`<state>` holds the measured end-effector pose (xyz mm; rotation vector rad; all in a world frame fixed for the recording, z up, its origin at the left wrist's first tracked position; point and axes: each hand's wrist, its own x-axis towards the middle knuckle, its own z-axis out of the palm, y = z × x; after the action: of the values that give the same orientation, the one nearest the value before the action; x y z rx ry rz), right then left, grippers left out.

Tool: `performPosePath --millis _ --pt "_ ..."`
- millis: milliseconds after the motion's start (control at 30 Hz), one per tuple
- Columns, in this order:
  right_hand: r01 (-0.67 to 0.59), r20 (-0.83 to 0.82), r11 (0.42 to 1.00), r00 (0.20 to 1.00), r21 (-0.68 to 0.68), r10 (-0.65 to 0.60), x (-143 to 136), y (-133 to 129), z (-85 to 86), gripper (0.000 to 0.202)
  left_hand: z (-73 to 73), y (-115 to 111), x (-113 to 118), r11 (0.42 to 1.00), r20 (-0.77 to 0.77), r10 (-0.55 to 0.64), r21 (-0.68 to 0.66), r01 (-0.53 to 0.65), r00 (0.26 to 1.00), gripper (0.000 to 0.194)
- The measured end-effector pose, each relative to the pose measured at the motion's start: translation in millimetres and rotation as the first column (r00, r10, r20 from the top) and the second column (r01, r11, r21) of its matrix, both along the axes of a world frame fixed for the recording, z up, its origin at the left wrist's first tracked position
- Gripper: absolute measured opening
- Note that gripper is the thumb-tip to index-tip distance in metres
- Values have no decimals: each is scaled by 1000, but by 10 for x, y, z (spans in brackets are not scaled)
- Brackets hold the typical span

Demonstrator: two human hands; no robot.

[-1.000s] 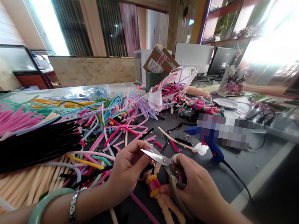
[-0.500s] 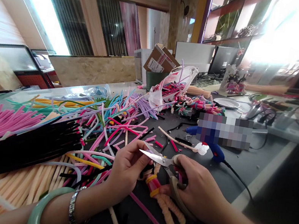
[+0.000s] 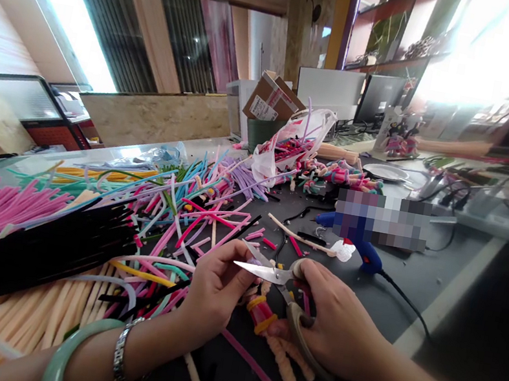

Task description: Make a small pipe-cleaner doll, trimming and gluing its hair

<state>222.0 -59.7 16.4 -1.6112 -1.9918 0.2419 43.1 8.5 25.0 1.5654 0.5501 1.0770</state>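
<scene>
My right hand (image 3: 335,316) is closed around the handles of the scissors (image 3: 272,275), whose blades are parted and point left. The fingertips of my left hand (image 3: 218,283) pinch a small purple piece at the blades. Below the scissors lies a doll (image 3: 261,315) of fuzzy stems, with a pink and yellow body and two peach legs. Its upper end is partly hidden by my left hand, and my right hand's lower fingers reach its legs.
Fuzzy stems cover the left side: black (image 3: 42,245), peach (image 3: 35,316) and pink (image 3: 25,206). A blue glue gun (image 3: 366,253) with a cable lies at the right. Farther back are a plastic bag (image 3: 266,165), a cardboard box (image 3: 273,98) and a person's blurred arm (image 3: 458,150).
The scissor blades have opened slightly wider and shifted a little left. The view has moved slightly; my left hand keeps its pinch.
</scene>
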Motion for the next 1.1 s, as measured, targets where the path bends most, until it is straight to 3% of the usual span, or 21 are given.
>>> performPosePath --millis 300,600,1100 --pt "15 23 1000 1000 -21 -14 2 -12 19 38 50 -11 10 994 -52 86 74 -82 995 21" --pt "58 58 998 997 -22 -56 0 -27 20 40 54 -24 27 992 -60 124 38 -122 990 26" --pt "74 108 994 991 77 -82 54 -13 -10 26 -12 17 5 995 -49 98 27 -97 994 22"
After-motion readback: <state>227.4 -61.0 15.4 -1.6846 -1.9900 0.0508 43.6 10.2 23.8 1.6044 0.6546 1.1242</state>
